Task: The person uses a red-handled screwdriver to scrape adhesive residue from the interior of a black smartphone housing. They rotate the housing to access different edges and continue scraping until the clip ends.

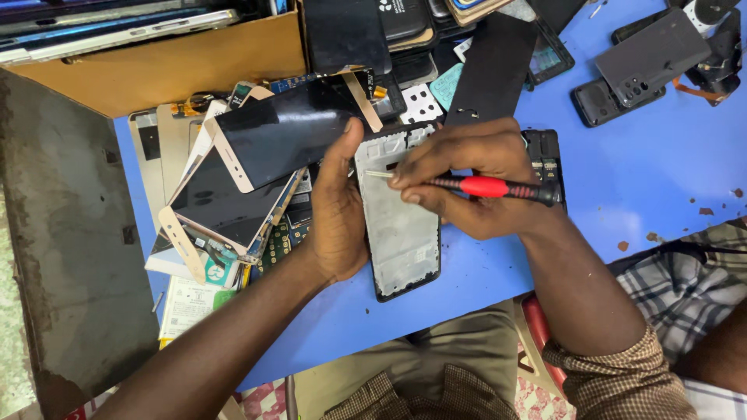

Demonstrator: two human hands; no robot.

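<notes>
An opened phone frame [403, 233] with a bare grey inner plate lies on the blue table [654, 179]. My left hand [338, 218] grips its left edge, thumb up along the side. My right hand [467, 183] holds a red and black screwdriver [486, 187], its metal tip resting on the upper part of the frame.
A stack of gold-edged phone screens [249, 171] and circuit boards lies left of the frame. A cardboard box [171, 66] stands at the back left. Dark phone backs [642, 62] and other parts lie across the back right. A grey metal surface [70, 257] runs down the left.
</notes>
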